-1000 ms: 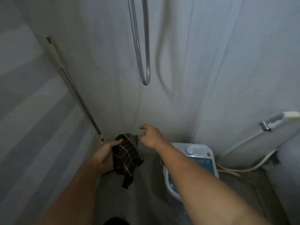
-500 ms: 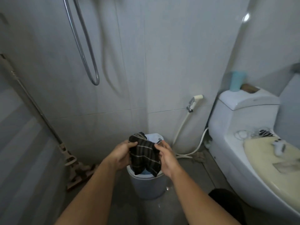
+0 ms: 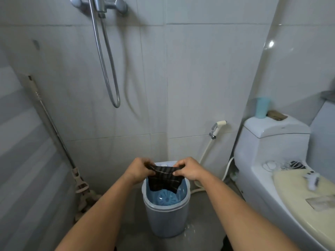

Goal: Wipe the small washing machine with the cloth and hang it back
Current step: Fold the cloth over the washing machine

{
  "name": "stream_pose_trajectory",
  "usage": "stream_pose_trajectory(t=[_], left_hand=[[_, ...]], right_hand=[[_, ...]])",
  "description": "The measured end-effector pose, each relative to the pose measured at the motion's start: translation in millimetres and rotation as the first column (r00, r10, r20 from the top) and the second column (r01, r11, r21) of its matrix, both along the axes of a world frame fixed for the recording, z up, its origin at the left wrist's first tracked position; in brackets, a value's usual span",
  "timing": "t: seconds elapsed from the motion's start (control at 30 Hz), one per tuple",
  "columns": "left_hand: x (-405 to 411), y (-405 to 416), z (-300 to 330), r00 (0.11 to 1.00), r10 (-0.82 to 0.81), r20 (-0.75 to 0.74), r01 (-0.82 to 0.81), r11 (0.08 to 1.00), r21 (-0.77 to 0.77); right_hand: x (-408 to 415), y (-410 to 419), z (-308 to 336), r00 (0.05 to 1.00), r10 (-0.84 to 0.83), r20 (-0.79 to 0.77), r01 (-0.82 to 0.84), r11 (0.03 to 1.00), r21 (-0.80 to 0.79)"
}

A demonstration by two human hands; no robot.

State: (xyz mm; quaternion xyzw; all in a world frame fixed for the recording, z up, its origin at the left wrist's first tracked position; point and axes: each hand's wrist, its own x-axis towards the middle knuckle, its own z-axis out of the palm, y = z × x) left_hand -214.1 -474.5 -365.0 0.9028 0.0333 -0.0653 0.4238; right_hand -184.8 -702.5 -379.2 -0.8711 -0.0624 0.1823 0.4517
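Note:
A small white washing machine [image 3: 166,221] with a blue open tub stands on the floor in front of me, against the tiled wall. A dark cloth [image 3: 164,180] with thin pale stripes hangs stretched above the tub's opening. My left hand [image 3: 138,170] pinches its left top corner and my right hand [image 3: 189,169] pinches its right top corner. The cloth's lower edge dangles over the blue drum without clearly touching it.
A white toilet [image 3: 272,160] with a cream lid fills the right side; a blue cup [image 3: 262,107] sits on its tank. A bidet sprayer [image 3: 217,126] hangs on the wall. A mop [image 3: 79,183] leans at left. A shower hose [image 3: 108,69] loops down the wall.
My view swung right and tilted up, bringing the toilet and tap into sight. Both hands took the bunched cloth and pulled it out wide above the open tub.

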Motion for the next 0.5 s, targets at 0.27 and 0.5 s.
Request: stream_pose_trajectory(t=[0.27, 0.5], left_hand=[[-14.5, 11.5, 9.4, 0.997, 0.009, -0.076, -0.052, 0.813, -0.58], [-26.6, -5.6, -23.7, 0.94, -0.079, -0.331, -0.15, 0.777, -0.611]], right_hand=[[-2.3, -1.7, 25.1, 0.973, 0.098, -0.209, 0.009, 0.887, 0.461], [-5.8, -4.3, 19.6, 0.958, 0.027, -0.284, 0.14, 0.823, 0.55]])
